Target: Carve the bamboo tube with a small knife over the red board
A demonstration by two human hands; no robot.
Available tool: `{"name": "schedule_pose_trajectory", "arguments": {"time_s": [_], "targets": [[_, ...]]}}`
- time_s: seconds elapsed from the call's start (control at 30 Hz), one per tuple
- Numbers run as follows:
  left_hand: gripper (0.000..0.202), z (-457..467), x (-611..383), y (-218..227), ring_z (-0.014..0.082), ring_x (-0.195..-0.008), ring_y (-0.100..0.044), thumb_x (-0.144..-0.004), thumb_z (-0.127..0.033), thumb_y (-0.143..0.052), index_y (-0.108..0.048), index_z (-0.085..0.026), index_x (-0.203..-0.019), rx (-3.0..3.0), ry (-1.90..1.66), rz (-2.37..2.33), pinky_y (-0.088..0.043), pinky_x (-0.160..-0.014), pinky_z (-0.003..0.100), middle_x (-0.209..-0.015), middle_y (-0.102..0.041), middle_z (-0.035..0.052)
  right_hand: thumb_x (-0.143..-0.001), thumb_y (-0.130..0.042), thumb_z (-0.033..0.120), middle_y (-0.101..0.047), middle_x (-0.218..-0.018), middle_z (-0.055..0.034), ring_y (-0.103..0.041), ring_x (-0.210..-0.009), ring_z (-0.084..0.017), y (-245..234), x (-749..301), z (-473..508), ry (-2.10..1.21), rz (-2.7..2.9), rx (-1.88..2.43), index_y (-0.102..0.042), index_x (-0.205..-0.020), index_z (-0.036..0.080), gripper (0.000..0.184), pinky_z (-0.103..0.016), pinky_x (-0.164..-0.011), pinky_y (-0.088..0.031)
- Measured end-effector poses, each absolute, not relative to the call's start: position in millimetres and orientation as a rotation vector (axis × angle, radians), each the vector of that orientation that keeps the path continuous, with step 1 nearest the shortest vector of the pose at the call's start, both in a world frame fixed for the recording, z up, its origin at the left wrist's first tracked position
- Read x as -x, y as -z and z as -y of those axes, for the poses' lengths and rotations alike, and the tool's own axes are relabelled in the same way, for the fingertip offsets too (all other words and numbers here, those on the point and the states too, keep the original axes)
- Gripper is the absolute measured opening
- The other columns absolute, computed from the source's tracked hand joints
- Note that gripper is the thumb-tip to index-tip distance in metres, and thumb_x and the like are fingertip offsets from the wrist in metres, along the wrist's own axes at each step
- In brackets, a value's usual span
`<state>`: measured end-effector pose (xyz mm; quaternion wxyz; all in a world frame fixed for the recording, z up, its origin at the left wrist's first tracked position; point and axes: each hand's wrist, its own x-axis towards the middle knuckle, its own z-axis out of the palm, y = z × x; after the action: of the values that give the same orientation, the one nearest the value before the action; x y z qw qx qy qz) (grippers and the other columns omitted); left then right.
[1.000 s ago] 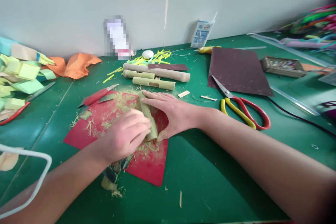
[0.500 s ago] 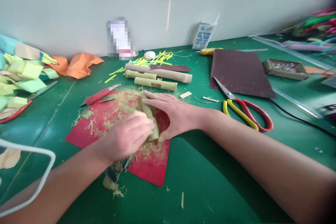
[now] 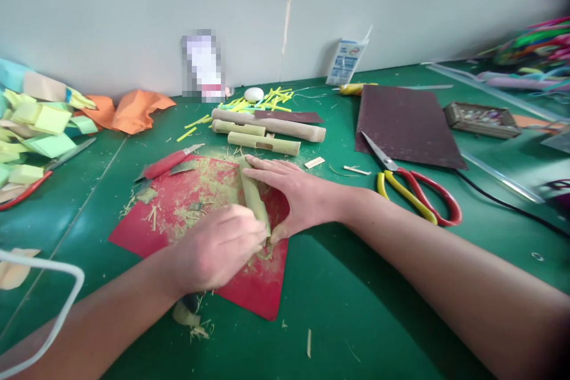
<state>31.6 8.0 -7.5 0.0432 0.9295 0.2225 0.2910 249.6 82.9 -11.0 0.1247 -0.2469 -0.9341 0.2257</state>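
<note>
A short green bamboo tube (image 3: 252,193) lies on a red sheet (image 3: 256,291) strewn with fine shavings. My right hand (image 3: 289,190) spans its right side, fingertips at the far end and thumb at the near end, gripping it. My left hand (image 3: 227,243) is closed in a pinch over the near end of the tube; whatever sits between its fingers is hidden. Left of the tube, a red-handled knife (image 3: 167,164) rests at the sheet's far edge. Behind lie two notched bamboo pieces (image 3: 265,143) and a longer pale stick (image 3: 285,126).
Scissors (image 3: 412,190) with red and yellow handles lie by my right forearm, beside dark brown sandpaper (image 3: 405,127). A small wooden box (image 3: 481,120) is farther right. Folded colored paper (image 3: 48,119) is piled at left. A blurred-out phone-like object (image 3: 205,65) leans on the wall.
My left hand has slid a little toward me along the bamboo tube, baring more of its middle. My right hand stays in place on it.
</note>
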Motion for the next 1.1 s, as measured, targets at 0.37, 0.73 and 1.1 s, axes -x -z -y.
{"name": "schedule_pose_trajectory", "arguments": {"time_s": [0.37, 0.73, 1.1], "targets": [[0.019, -5.9, -31.4, 5.9, 0.0214, -0.099, -0.057, -0.085, -0.005, -0.056, -0.063, -0.008, -0.102, -2.796, -0.879, -0.594, -0.052, -0.088, 0.037, -0.102, -0.066, 0.0112, -0.056, -0.073, 0.064, -0.01, -0.158, -0.0118, -0.015, -0.143, -0.032, 12.7, -250.4, -82.9, -0.636, 2.723, 0.728, -0.021, -0.149, 0.022, 0.114, -0.049, -0.114, -0.015], [0.017, -13.7, -29.7, 7.2, 0.0201, -0.099, -0.058, -0.087, -0.01, -0.055, -0.063, -0.012, -0.102, -2.812, -0.906, -0.736, -0.052, -0.088, 0.037, -0.101, -0.066, 0.0091, -0.057, -0.073, 0.062, -0.013, -0.157, -0.0119, -0.017, -0.143, -0.03, 14.1, -250.7, -82.6, -0.627, 2.698, 0.708, -0.022, -0.148, 0.022, 0.111, -0.048, -0.113, -0.017], [0.013, -24.3, -29.4, 7.8, 0.0193, -0.094, -0.059, -0.087, -0.009, -0.055, -0.064, -0.014, -0.094, -2.779, -1.024, -0.857, -0.052, -0.085, 0.038, -0.096, -0.068, 0.0072, -0.056, -0.071, 0.069, -0.018, -0.156, -0.0127, -0.02, -0.142, -0.029, 17.0, -250.8, -83.1, -0.585, 2.669, 0.69, -0.024, -0.147, 0.022, 0.113, -0.047, -0.114, -0.017]]}}
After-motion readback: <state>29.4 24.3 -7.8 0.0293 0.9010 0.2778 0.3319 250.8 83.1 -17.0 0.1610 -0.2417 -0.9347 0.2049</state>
